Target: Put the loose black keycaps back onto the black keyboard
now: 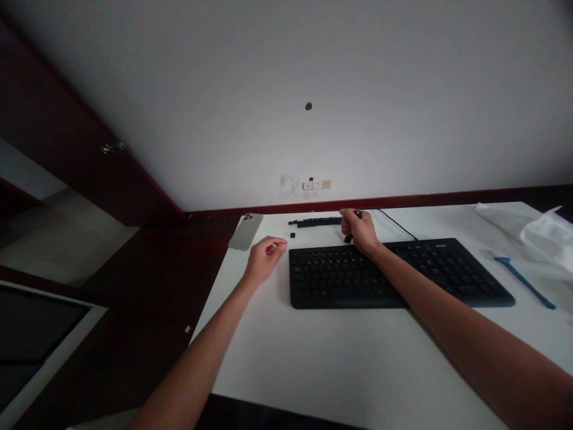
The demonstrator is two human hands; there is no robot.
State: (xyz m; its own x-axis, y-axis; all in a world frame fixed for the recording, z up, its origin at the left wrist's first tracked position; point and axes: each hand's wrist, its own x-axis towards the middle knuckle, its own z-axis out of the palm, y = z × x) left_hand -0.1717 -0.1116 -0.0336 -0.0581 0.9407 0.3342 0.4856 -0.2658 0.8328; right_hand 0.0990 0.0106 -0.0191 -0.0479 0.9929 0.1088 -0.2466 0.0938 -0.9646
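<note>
1. Room: pale wall (403, 107), dark red door (67, 119) off to the left, sockets (317, 185) low down behind the table (313, 352). Light dim.
2. Keyboard (353, 278) flat on the white table, partly under the person's right forearm. Cord (398, 224) runs from its far edge.
3. Beyond it, small black loose keys (319, 223) in a neat line. Lone key (292, 235) nearer, just off the keyboard's far left corner.
4. Right hand (360, 232) above the far edge, fingers clenched round a dark piece (358, 213) that pokes out on top. What it is, cannot tell. Black block (348, 238) just below the fist; held or lying, cannot tell.
5. Left hand (264, 257) at the table, beside the lone key. Fingers loosely curled, thumb near the fingertips; cannot tell whether they pinch anything.
6. Progress, my judgement: partway. One line of keys set out, one key apart from it. Most of the keyboard looks fully keyed. Its far row shows pale marks; gaps or lettering, too dim to say.
7. Margins: phone (246, 232) at left; blue brush (526, 282) and white bag (544, 236) at right, both clear of the hands.
</note>
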